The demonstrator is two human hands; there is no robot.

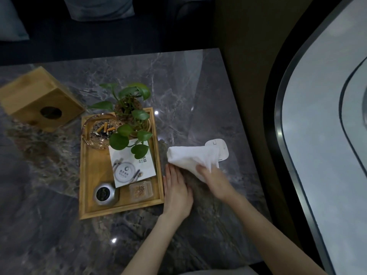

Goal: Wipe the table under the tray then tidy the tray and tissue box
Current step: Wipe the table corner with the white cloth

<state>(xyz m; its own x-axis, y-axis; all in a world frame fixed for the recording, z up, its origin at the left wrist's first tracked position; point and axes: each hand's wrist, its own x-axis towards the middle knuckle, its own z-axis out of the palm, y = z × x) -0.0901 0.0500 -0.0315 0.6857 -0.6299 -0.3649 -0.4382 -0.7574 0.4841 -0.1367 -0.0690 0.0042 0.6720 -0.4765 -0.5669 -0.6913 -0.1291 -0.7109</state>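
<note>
White cloth [190,157] gripped in right hand [216,179] | left hand [177,193] flat, empty, beside tray [123,210]

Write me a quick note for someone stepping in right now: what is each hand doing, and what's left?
Right hand: gripping the white cloth on the marble table, right of the wooden tray.
Left hand: flat and open on the table against the tray's right edge.
Wooden tissue box: far left, apart from the tray.
Done: cannot tell how much is wiped.
Left: finish wiping, then straighten the tray and tissue box.
</note>
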